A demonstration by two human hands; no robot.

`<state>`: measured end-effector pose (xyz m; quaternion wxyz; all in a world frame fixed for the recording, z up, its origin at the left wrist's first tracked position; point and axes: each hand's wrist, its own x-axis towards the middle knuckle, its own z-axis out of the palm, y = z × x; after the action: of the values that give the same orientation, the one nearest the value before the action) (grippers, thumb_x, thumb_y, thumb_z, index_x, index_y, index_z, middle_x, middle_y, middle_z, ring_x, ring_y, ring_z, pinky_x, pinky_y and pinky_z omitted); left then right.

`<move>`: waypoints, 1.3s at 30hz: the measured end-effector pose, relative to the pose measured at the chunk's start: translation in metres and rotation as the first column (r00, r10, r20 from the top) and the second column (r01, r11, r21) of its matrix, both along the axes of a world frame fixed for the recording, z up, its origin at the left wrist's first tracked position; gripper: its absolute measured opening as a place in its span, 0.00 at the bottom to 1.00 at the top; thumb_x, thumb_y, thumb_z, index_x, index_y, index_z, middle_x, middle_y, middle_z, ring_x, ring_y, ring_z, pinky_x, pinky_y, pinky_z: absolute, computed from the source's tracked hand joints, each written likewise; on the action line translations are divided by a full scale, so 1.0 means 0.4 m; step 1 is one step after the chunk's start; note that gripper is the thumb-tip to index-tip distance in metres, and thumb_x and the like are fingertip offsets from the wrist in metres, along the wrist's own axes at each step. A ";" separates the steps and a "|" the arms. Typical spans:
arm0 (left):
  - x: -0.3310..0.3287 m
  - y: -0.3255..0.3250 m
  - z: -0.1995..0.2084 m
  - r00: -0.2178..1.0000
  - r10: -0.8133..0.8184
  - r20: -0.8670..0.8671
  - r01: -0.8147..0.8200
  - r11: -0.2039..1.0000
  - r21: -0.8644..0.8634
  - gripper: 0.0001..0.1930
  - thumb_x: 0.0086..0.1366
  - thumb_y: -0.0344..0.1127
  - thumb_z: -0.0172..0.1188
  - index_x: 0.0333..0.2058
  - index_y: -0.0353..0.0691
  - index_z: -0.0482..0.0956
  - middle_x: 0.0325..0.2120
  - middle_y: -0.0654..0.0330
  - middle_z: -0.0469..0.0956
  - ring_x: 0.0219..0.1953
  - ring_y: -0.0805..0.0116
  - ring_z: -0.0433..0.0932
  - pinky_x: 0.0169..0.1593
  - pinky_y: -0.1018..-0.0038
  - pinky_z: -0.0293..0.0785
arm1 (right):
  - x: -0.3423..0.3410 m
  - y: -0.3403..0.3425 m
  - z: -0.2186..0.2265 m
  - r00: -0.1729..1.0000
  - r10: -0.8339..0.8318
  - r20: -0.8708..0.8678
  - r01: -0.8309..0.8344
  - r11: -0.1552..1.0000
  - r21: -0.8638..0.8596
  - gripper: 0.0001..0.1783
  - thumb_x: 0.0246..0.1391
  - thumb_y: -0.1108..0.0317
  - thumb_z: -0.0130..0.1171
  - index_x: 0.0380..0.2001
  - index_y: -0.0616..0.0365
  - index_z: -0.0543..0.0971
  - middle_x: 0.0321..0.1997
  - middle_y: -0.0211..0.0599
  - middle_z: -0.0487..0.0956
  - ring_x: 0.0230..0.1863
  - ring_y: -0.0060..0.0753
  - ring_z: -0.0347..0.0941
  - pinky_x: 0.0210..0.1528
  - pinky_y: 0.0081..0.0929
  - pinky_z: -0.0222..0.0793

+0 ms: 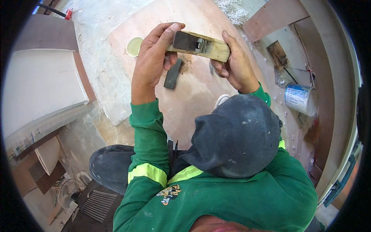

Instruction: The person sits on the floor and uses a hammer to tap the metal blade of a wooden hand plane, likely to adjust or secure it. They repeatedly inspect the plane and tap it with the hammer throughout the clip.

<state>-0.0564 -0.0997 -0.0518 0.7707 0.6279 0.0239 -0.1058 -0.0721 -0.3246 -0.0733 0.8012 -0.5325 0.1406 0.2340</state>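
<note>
Between my hands I hold a wooden hand plane (218,49), with a dark iron and a metal piece set in its pale body. My left hand (150,58) grips its left end, thumb on top and fingers underneath. Around the right end close the thumb and fingers of my right hand (240,62). Below the plane, a dark grey rectangular block (172,74), like a sharpening stone, lies on the pinkish board (193,108). A round container (134,46) with pale greenish contents stands beside my left hand.
My bent knee (243,135) in dark trousers rises in front of me. White shavings (234,13) are scattered at the far side. A white-and-blue bucket (299,99) lies on its side at the right, near a wooden panel edge (334,96). Pale panels (46,85) stand at the left.
</note>
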 end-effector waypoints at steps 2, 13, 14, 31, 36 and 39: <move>0.001 -0.005 0.007 1.000 0.011 0.015 -0.011 0.999 0.036 0.20 0.79 0.50 0.60 0.54 0.38 0.85 0.30 0.66 0.82 0.18 0.85 0.69 0.18 0.87 0.61 | -0.001 0.001 0.001 1.000 -0.001 0.016 0.002 0.999 -0.033 0.34 0.79 0.38 0.38 0.37 0.55 0.79 0.16 0.28 0.70 0.12 0.17 0.56 0.16 0.19 0.53; 0.025 0.021 -0.047 0.998 0.057 -0.016 -0.057 0.998 -0.004 0.19 0.79 0.49 0.61 0.55 0.40 0.85 0.29 0.72 0.80 0.19 0.88 0.65 0.19 0.87 0.56 | 0.001 0.003 -0.013 0.991 0.131 0.029 -0.132 0.991 0.034 0.34 0.80 0.39 0.38 0.47 0.60 0.79 0.23 0.36 0.77 0.15 0.19 0.62 0.19 0.19 0.59; 0.025 0.018 -0.046 0.997 0.075 -0.012 -0.075 0.997 -0.007 0.19 0.79 0.49 0.62 0.55 0.40 0.85 0.29 0.73 0.79 0.19 0.88 0.64 0.20 0.87 0.55 | -0.001 0.003 -0.015 0.989 0.149 0.018 -0.149 0.987 0.051 0.34 0.80 0.40 0.37 0.49 0.61 0.79 0.24 0.38 0.79 0.16 0.19 0.63 0.20 0.19 0.60; 0.043 0.018 -0.117 0.966 0.214 0.144 -0.227 0.971 0.078 0.24 0.79 0.57 0.61 0.53 0.41 0.89 0.22 0.77 0.72 0.20 0.88 0.56 0.22 0.84 0.48 | -0.029 0.043 -0.083 0.921 0.385 0.058 -0.376 0.840 0.392 0.34 0.83 0.50 0.25 0.72 0.65 0.67 0.53 0.67 0.84 0.28 0.29 0.80 0.33 0.23 0.80; 0.049 0.014 -0.131 0.950 0.242 0.199 -0.273 0.951 0.148 0.26 0.76 0.60 0.63 0.52 0.41 0.90 0.21 0.76 0.72 0.21 0.87 0.59 0.24 0.82 0.52 | -0.032 0.053 -0.120 0.916 0.398 0.054 -0.382 0.819 0.428 0.34 0.83 0.50 0.24 0.73 0.63 0.66 0.57 0.65 0.82 0.32 0.30 0.82 0.38 0.23 0.81; 0.047 0.020 -0.134 0.954 0.209 0.216 -0.249 0.952 0.179 0.27 0.75 0.61 0.63 0.52 0.42 0.90 0.23 0.76 0.74 0.22 0.87 0.63 0.25 0.83 0.55 | -0.039 0.051 -0.136 0.920 0.388 0.050 -0.370 0.825 0.427 0.34 0.84 0.50 0.25 0.73 0.63 0.66 0.57 0.64 0.82 0.34 0.30 0.82 0.39 0.23 0.81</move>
<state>-0.0375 -0.0919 -0.1053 0.7078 0.7039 0.0323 0.0494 -0.0875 -0.3043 -0.1277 0.8330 -0.3559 -0.0073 0.4237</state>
